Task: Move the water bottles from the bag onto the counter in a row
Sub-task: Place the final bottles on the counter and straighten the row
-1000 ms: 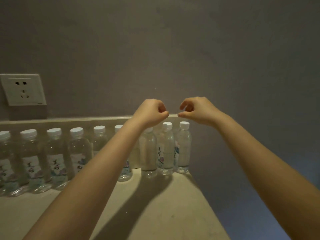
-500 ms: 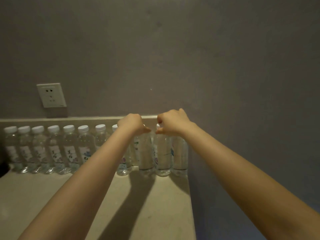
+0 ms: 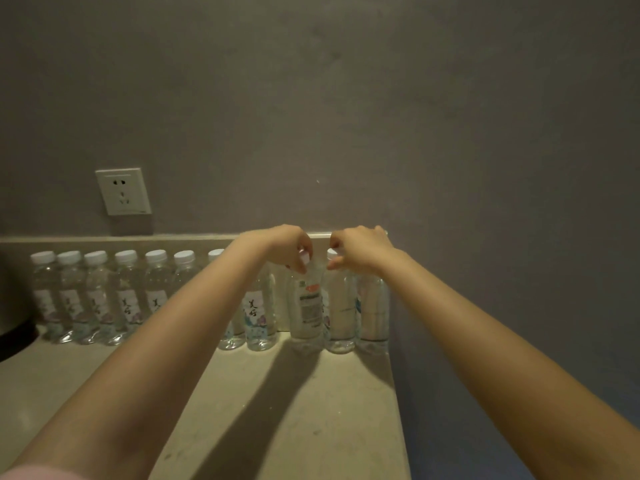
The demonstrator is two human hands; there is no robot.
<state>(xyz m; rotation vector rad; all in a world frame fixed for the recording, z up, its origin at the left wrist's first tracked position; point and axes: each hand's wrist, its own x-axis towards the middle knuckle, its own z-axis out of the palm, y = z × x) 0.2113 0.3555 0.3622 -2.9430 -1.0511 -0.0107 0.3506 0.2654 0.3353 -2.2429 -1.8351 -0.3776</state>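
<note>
A row of clear water bottles with white caps stands along the back of the beige counter (image 3: 311,410). My left hand (image 3: 287,247) curls its fingers round the cap of one bottle (image 3: 306,306) near the row's right end. My right hand (image 3: 360,251) pinches the cap of the neighbouring bottle (image 3: 341,306). One more bottle (image 3: 374,306) stands at the far right, partly under my right wrist. Several bottles (image 3: 126,292) fill the left part of the row. No bag is in view.
A white wall socket (image 3: 123,191) sits above the counter's raised back ledge (image 3: 104,239). A dark rounded object (image 3: 10,327) stands at the left edge. The counter ends at its right edge (image 3: 398,393), just past the last bottle.
Both hands have come down from above the bottles onto two neighbouring caps. The view has shifted, so more of the row's left part shows.
</note>
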